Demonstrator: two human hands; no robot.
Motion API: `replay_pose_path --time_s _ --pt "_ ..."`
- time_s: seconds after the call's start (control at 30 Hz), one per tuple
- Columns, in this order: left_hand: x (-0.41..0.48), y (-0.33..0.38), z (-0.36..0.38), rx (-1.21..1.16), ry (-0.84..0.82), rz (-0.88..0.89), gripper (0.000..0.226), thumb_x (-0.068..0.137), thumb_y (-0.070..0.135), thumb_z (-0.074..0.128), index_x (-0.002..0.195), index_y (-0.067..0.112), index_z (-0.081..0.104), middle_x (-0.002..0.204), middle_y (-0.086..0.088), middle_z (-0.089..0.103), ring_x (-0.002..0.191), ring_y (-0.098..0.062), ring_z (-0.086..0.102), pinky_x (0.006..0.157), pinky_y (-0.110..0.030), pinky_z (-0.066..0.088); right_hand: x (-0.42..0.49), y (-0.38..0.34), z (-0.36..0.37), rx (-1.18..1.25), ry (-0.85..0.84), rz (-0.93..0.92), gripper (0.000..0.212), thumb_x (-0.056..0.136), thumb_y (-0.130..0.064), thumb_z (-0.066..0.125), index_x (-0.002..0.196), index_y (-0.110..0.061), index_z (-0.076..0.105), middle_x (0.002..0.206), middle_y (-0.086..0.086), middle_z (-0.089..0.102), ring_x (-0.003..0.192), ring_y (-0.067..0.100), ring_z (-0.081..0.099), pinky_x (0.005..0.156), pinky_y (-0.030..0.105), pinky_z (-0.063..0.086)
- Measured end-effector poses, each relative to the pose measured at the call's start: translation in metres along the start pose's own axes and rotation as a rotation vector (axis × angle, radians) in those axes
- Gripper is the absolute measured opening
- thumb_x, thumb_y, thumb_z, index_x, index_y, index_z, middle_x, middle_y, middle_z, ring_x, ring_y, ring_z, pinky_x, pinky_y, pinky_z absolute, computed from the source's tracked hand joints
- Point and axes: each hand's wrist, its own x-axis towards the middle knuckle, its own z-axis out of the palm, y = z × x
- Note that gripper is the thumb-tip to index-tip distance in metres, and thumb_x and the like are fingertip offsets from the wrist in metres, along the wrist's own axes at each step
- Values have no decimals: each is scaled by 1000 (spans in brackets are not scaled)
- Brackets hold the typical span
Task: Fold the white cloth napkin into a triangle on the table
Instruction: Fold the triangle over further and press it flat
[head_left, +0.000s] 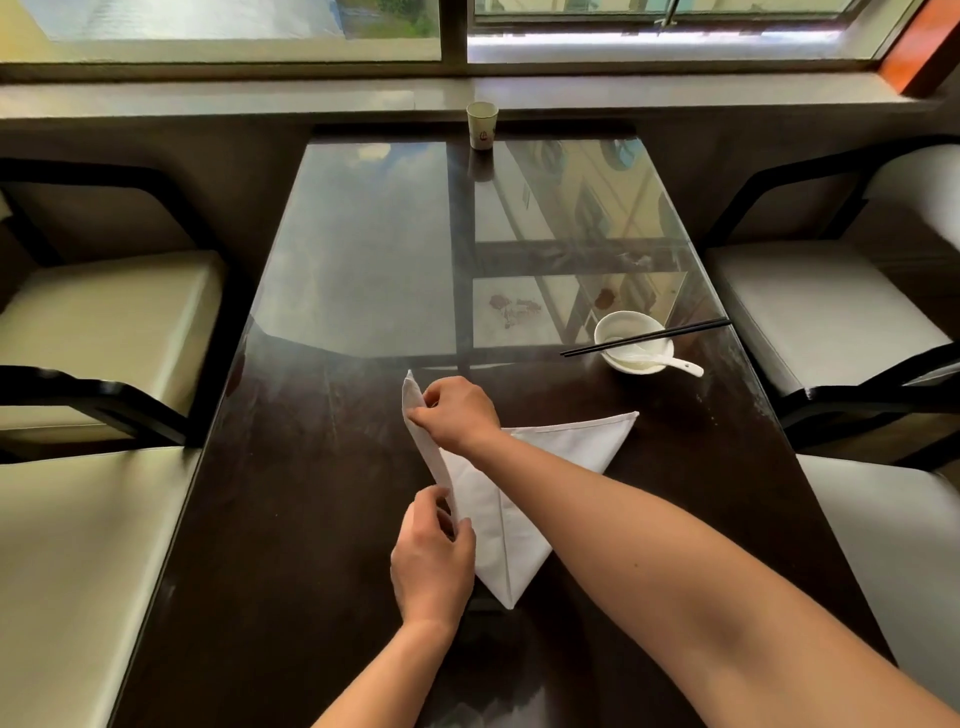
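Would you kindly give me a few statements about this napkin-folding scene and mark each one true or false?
1. Both hands grip the napkin along its left edge. True: the right hand holds it farther away, the left hand nearer.
2. The chopsticks lie flat on the table. False: they rest across the bowl.
3. A spoon sits in the bowl. True.
4. The paper cup stands beside the bowl. False: it stands at the far edge, by the window sill.
5. The napkin is still a flat square. False: it is already roughly triangular.
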Motion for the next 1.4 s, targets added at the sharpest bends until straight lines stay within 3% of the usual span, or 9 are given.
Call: replay_pose_path --time_s 0.2,0.3,0.47,0.7,0.8,0.93,1.03,1.27,1.4 --pt "-25 -5 7 -6 -40 -46 33 82 18 74 102 32 51 76 13 57 68 -4 57 55 -17 40 1 9 -12 62 31 2 30 93 -41 62 77 -17 69 78 -1 67 77 21 65 63 32 46" --pt "-31 -2 10 -12 -26 -34 31 82 12 72 106 27 57 77 14 56 70 -4 57 57 -16 38 0 15 -23 107 45 18 26 91 -37 65 74 -17 68 79 0 69 80 24 67 69 38 55" --pt "-36 1 9 -9 38 112 33 79 -3 74 108 12 70 80 9 59 68 -7 57 62 -26 49 -3 31 -42 245 70 59 19 88 -29 69 84 -10 74 87 8 74 85 29 70 79 52 60" --pt "-41 5 11 28 90 282 37 73 -11 77 106 6 74 75 3 59 62 -12 56 57 -30 55 -8 50 -65 418 78 111 14 89 -21 71 91 -7 74 91 13 75 85 32 73 77 52 62" --pt "-44 9 15 15 81 282 38 74 -8 78 108 6 73 77 5 58 62 -11 56 56 -29 55 -12 56 -71 465 60 125 14 90 -19 71 96 -6 74 92 13 75 82 31 74 75 46 63" --pt "-51 12 20 -7 42 222 47 71 -5 81 114 8 69 84 4 57 68 -13 57 58 -32 56 -18 66 -82 508 31 127 9 92 -19 70 95 -11 73 84 6 74 69 19 71 59 29 56" --pt "-54 13 23 24 36 257 51 69 -8 79 116 9 69 89 2 56 73 -18 58 58 -37 58 -21 75 -92 526 41 135 7 92 -18 70 89 -13 73 80 4 73 67 18 70 59 28 56" --pt "-59 11 35 137 71 463 55 60 -26 70 107 2 73 88 -9 60 76 -22 59 70 -27 53 -27 97 -111 607 83 151 14 91 -11 71 78 -16 70 69 3 70 54 14 65 49 22 53" --pt "-59 5 37 284 38 687 27 84 -11 57 99 2 75 86 -13 62 74 -25 59 65 -35 57 -29 108 -117 619 107 154 15 90 -10 71 77 -17 69 69 2 71 52 10 67 46 19 50"
